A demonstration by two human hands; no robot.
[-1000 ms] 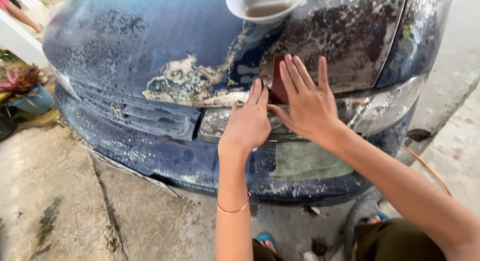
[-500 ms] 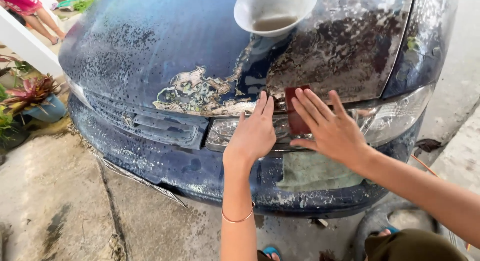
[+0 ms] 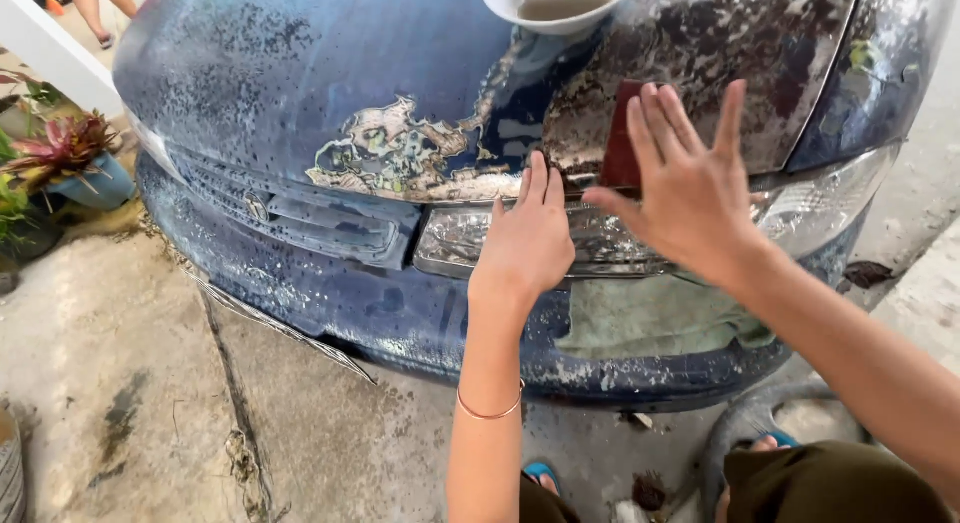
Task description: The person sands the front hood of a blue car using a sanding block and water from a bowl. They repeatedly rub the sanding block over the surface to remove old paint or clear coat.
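My right hand (image 3: 690,183) presses a dark red sanding pad (image 3: 620,133) flat against the front edge of a blue car hood (image 3: 300,73), fingers spread and pointing up. The paint there is worn into grey and brown patches. My left hand (image 3: 525,238) lies flat on the edge of the hood and the top of the clear headlight (image 3: 450,243), just left of the pad, holding nothing. A thin bracelet circles that wrist.
A white bowl (image 3: 555,8) of murky water sits on the hood above the pad. The blue bumper (image 3: 330,293) is wet and scuffed. A potted plant (image 3: 70,158) stands at the left on cracked concrete (image 3: 150,403). Another person's legs (image 3: 105,3) show at top left.
My right hand slid the pad down the hood edge, then back up, and it is higher than my left hand now. My left hand stayed on the headlight. The view shifted slightly.
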